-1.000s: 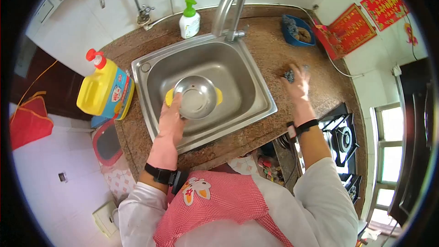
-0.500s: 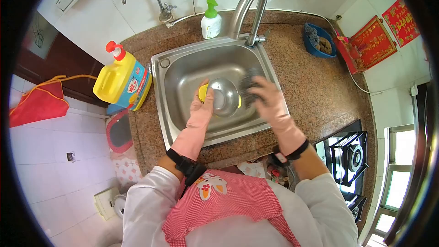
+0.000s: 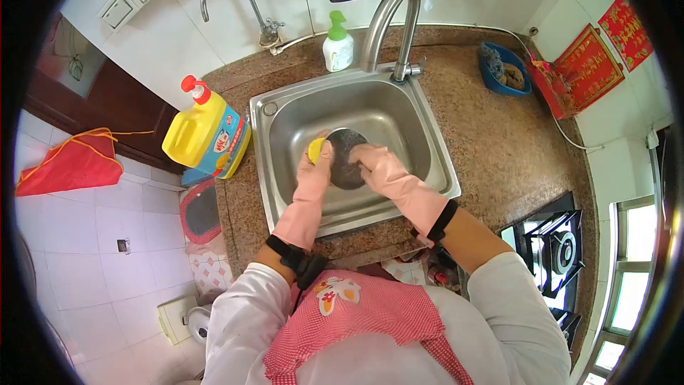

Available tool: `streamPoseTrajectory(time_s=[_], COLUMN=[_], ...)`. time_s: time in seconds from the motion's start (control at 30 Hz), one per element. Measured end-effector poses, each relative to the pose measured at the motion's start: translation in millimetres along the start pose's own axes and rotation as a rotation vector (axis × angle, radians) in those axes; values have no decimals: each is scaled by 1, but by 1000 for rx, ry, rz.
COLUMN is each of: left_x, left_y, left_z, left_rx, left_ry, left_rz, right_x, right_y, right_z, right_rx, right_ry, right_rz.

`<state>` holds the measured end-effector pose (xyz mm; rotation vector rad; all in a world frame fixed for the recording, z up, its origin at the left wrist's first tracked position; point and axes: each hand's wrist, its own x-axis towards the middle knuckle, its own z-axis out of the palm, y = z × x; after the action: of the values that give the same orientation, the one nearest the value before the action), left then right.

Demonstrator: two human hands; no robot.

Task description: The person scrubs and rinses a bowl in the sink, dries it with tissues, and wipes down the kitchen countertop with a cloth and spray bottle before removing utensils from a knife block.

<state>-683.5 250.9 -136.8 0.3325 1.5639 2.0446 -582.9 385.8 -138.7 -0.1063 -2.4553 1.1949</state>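
Note:
Inside the steel sink (image 3: 263, 171), my left hand (image 3: 312, 177), in a pink rubber glove, grips a small metal bowl (image 3: 347, 180) by its yellow handle (image 3: 315, 150). The bowl is tilted toward me. My right hand (image 3: 379, 166), gloved likewise, reaches into the bowl with curled fingers. A dark scouring pad (image 3: 346, 147) is pressed under those fingers against the bowl's inside, partly hidden by them.
A curved faucet (image 3: 385, 25) stands behind the sink, beside a green-topped pump bottle (image 3: 338, 50). To the left is a large yellow detergent jug (image 3: 214, 139). A blue basket with scrubbers (image 3: 504, 71) and a gas stove (image 3: 559, 249) are on the right.
My right hand has moved left with the scouring pad, from beside the bowl into it. My left hand keeps its hold on the bowl. The whole view has shifted slightly.

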Motion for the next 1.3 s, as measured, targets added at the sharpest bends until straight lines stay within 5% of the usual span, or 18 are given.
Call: streamPoseTrajectory(time_s=[0.03, 0.13, 0.2, 0.27, 0.37, 0.47, 0.57, 0.67, 0.77, 0.87, 0.9, 1.03, 1.13, 1.27, 1.3], left_x=[0, 8, 3, -1, 10, 5, 0, 15, 21, 24, 25, 22, 29, 14, 14], left_y=[-7, 3, 14, 16, 17, 25, 36, 27, 27, 44, 40, 34, 72, 69, 51], left_z=[4, 10, 6, 3, 10, -7, 1, 2, 2, -19, -20, 5, -14, 3, 2], left_rx=[-41, -1, -66, 47, -4, 51, 238, 447, 327, 136, 265, 219, 196, 123, 187], left_ry=[10, 16, -46, -40, -65, -159, -118, 3, 56, -204, -193, 58, -175, 38, 3], left_rz=[-33, -5, -24, -1, 6, 22, 74, 551, 420, -48, 48, 184, -319, -77, 153], right_x=[3, 15, 5, 8, 22, 10, 20, 6, 1, -10, -8, -1, -10, 2, 1], right_y=[3, -20, -16, 1, -27, -23, -23, -40, -63, -37, -28, -63, -52, -50, -58], right_z=[-4, 12, -1, -17, 0, -19, -32, 3, 22, 0, -7, 26, 4, 17, 32], right_rx=[-47, 79, 28, -155, 87, -191, -340, 10, -7, -303, -418, -129, -277, -345, -297], right_ry=[-28, 152, -165, -195, 148, -245, -284, 60, 143, -47, -130, 43, -110, 80, 169], right_rz=[107, -57, -123, -110, 10, -335, -196, 7, -69, -379, -491, -54, -375, -296, -168])
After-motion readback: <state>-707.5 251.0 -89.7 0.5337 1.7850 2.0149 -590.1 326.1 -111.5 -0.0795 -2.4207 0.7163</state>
